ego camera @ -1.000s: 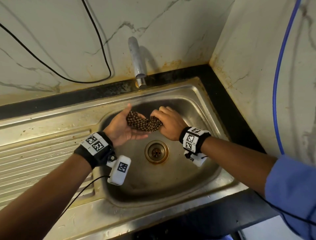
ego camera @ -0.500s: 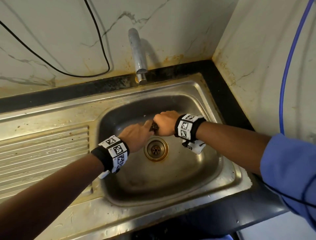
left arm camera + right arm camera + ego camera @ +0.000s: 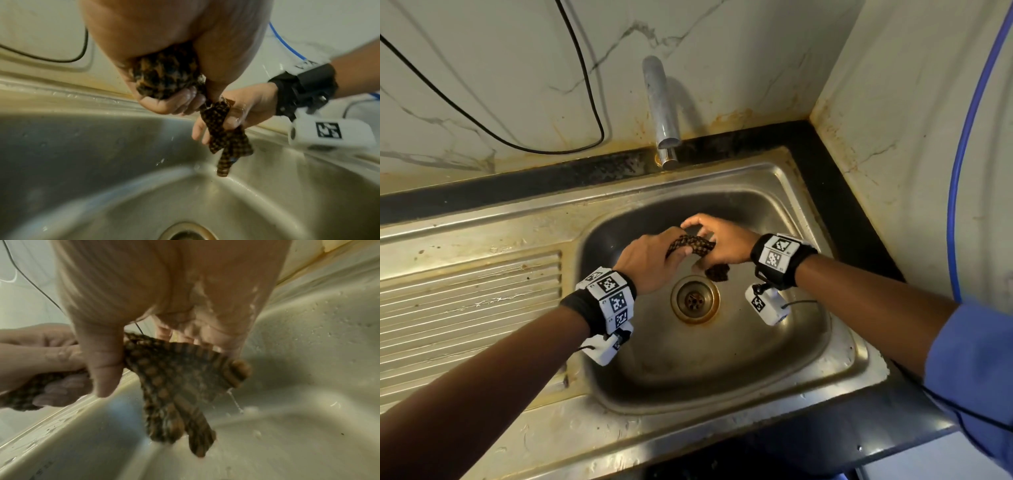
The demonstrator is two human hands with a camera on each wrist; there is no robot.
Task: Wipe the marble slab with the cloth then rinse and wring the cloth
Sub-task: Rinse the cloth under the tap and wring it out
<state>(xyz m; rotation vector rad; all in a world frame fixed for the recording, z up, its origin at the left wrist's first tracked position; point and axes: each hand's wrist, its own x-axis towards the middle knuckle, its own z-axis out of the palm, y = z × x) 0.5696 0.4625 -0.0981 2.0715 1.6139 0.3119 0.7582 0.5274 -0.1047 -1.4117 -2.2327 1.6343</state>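
Head view: gripping twisted checkered cloth over steel sink, left hand fisting one end, right hand loosely pinching other; tail dangling below right palm.

- Home kitchen for sure: stainless steel sink with ribbed drainboard and tap
- Marble-look wall tiles (pretty rust-stained) behind a black counter

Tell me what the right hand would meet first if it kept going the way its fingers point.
Likely the left hand. The right hand points leftward across the sink, both gripping the twisted cloth between them. Depth is unclear, but they look almost touching.
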